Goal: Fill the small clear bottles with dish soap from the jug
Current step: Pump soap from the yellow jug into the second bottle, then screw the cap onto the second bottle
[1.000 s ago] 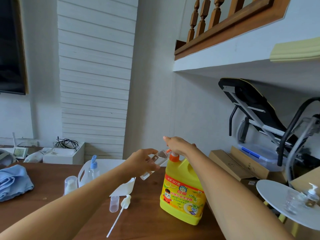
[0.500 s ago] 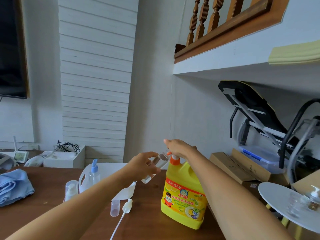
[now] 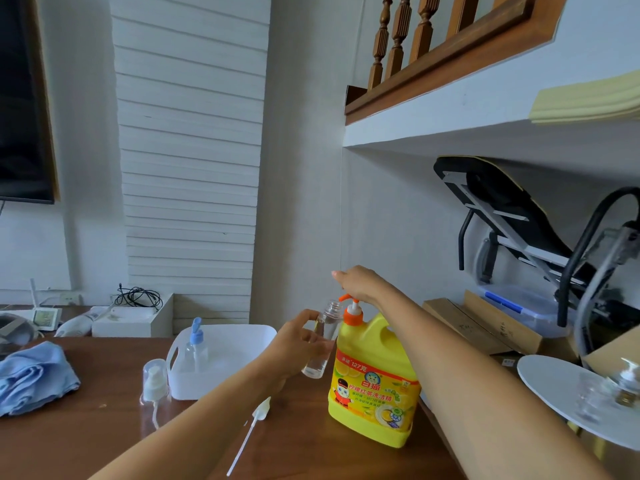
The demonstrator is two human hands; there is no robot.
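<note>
A yellow dish soap jug [image 3: 374, 386] with an orange pump head [image 3: 351, 308] stands on the wooden table [image 3: 86, 434]. My left hand [image 3: 298, 344] grips a small clear bottle [image 3: 322, 341], its open neck held up just below the pump's orange spout. My right hand [image 3: 360, 287] rests on top of the pump head, fingers bent over it. A loose white pump with its long tube [image 3: 249, 431] lies on the table in front of the jug.
A white tub [image 3: 242, 337] holds a blue-capped spray bottle [image 3: 195, 348]. A clear pump bottle [image 3: 154, 389] stands left of it, a blue cloth [image 3: 31, 375] further left. A round white tray [image 3: 554, 386] with small glass bottles sits at the right.
The pump head has risen higher above the jug's neck with my right hand on it. My left hand has brought the clear bottle more upright, closer under the spout.
</note>
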